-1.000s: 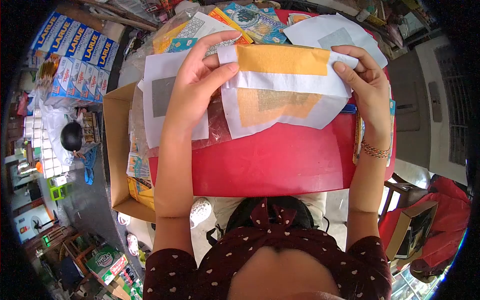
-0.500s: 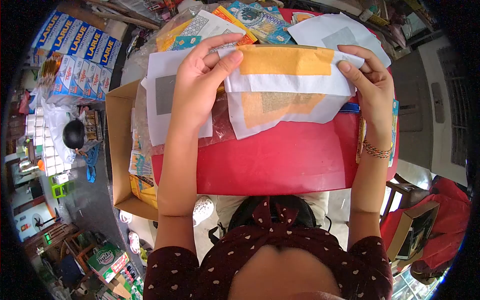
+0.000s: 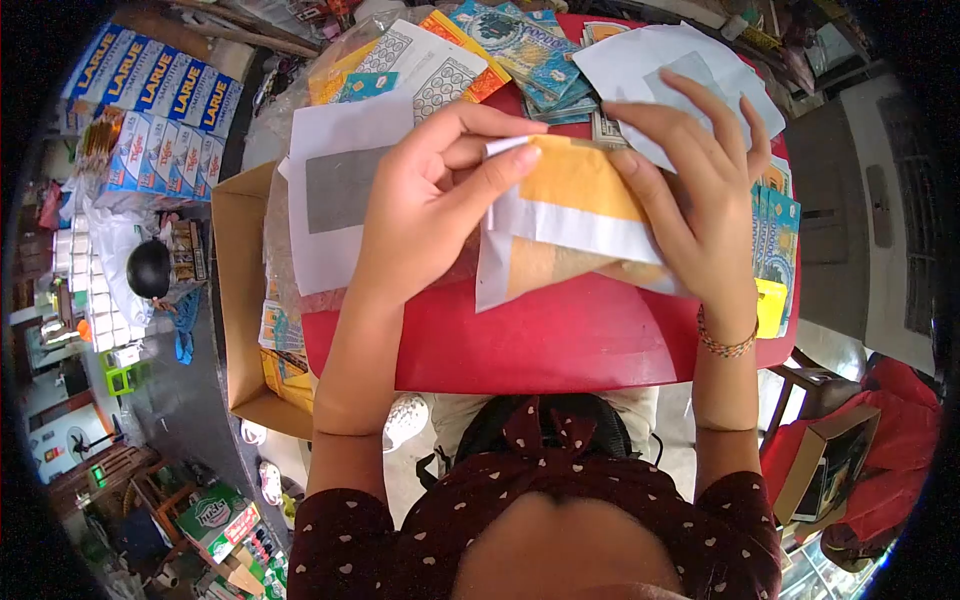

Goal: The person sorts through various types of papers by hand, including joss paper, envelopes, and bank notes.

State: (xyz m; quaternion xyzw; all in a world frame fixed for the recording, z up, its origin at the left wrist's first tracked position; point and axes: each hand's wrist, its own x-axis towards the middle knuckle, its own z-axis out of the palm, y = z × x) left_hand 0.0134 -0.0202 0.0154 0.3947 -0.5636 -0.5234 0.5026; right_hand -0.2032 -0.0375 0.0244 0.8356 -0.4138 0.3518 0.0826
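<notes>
Over the red table I hold a sheet of joss paper, white with a gold-yellow rectangle, its upper part folded down. My left hand pinches its left end between thumb and fingers. At the right end, my right hand has its thumb on the front, with the other fingers raised and curved around the edge. That end is partly hidden by this hand. A white sheet with a grey rectangle lies by my left forearm. Another white sheet with a grey patch lies behind my right hand.
Blue-green paper notes and a coin-patterned sheet lie at the back. More notes and a yellow item sit at the right edge. A cardboard box stands left, with beer cases beyond.
The joss paper has come lower, and its right end has moved inward. My hands are closer together. My right hand has shifted left, uncovering notes and the yellow item.
</notes>
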